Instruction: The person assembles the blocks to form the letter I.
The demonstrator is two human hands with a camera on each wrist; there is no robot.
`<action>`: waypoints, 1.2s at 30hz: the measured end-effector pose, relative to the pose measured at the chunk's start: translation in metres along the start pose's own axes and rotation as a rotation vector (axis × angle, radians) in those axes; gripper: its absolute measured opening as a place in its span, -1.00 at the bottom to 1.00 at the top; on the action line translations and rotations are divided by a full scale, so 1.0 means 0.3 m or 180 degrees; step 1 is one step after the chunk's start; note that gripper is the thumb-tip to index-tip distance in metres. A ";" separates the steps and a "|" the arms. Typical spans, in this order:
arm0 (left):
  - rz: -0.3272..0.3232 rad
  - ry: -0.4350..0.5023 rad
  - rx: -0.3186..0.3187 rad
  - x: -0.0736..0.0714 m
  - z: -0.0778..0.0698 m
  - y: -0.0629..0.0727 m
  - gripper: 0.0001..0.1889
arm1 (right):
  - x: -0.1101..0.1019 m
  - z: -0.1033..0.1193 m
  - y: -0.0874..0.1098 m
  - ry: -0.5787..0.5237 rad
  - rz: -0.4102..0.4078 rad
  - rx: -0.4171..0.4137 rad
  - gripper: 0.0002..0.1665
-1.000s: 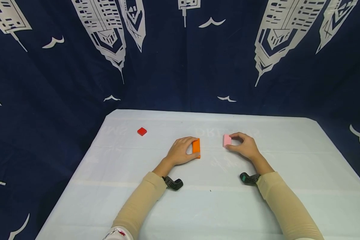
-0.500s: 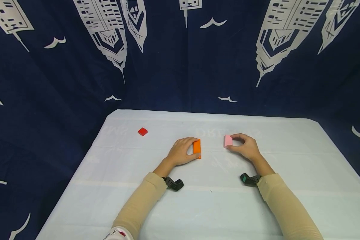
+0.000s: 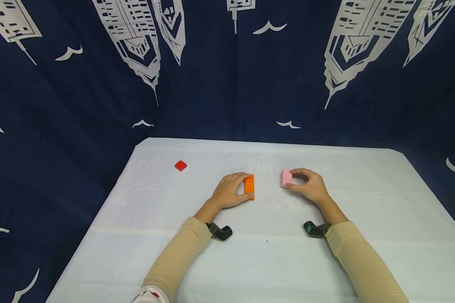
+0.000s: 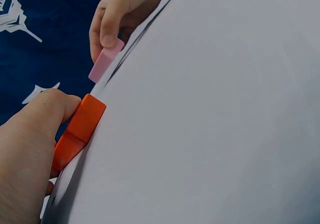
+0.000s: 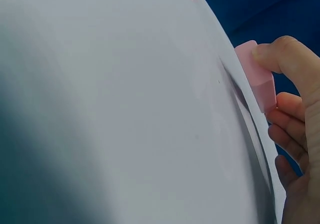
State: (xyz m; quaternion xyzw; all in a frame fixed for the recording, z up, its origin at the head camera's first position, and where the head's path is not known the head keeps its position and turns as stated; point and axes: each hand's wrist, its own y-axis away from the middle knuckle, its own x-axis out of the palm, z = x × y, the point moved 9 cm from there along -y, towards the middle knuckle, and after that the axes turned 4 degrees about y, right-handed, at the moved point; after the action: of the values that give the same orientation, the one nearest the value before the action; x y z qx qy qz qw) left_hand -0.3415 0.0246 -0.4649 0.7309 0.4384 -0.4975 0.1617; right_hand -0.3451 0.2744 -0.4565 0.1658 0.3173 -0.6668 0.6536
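My left hand (image 3: 229, 191) pinches an orange block (image 3: 249, 187) between thumb and fingers near the middle of the table. In the left wrist view the thumb presses one end of this orange block (image 4: 82, 126), and most of the other fingers are hidden behind it. To the right, my right hand (image 3: 310, 184) holds a smaller pink block (image 3: 286, 178) by its ends, thumb nearest me. The right wrist view shows the thumb against the pink block (image 5: 257, 77) and a fingertip at its lower end. A gap of bare table separates the two blocks.
A small red block (image 3: 180, 166) lies at the far left of the white table (image 3: 250, 261). Behind the table hangs a dark blue cloth (image 3: 212, 84) with white building prints. Each wrist wears a black camera mount, such as the left mount (image 3: 220, 232).
The pink block and right hand have shifted very slightly to the left, and the right wrist has dipped a little. The left hand keeps its grip on the orange block in place.
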 end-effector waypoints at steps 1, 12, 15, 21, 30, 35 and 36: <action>0.0000 0.0000 0.0000 0.000 0.000 0.000 -0.32 | 0.000 0.002 0.002 0.0003 0.0003 0.0002 -0.37; 0.0014 0.0000 0.0011 0.001 0.002 0.001 -0.31 | 0.007 0.036 0.020 -0.0011 0.0028 -0.0021 -0.39; -0.0004 0.0001 0.0019 0.000 0.002 -0.001 -0.31 | 0.011 0.044 0.022 0.0005 0.0036 0.0000 -0.39; -0.0007 -0.0001 0.0001 0.000 0.004 -0.003 -0.31 | 0.022 0.058 0.029 0.0007 0.0084 0.0033 -0.36; -0.0007 0.0001 -0.0011 -0.001 0.001 -0.005 -0.32 | 0.032 0.086 0.045 -0.0061 0.0055 -0.0036 -0.37; -0.0007 0.0018 -0.0001 -0.001 -0.002 -0.003 -0.32 | 0.039 0.105 0.059 -0.0100 0.0039 -0.0103 -0.38; -0.0006 0.0021 -0.0001 0.000 -0.002 -0.003 -0.32 | 0.040 0.108 0.062 -0.0106 0.0041 -0.0114 -0.38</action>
State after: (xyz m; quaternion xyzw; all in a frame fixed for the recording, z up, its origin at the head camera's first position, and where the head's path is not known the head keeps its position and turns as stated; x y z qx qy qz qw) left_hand -0.3419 0.0255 -0.4644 0.7321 0.4396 -0.4952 0.1599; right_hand -0.3217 0.2455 -0.4439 0.1450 0.3172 -0.6594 0.6660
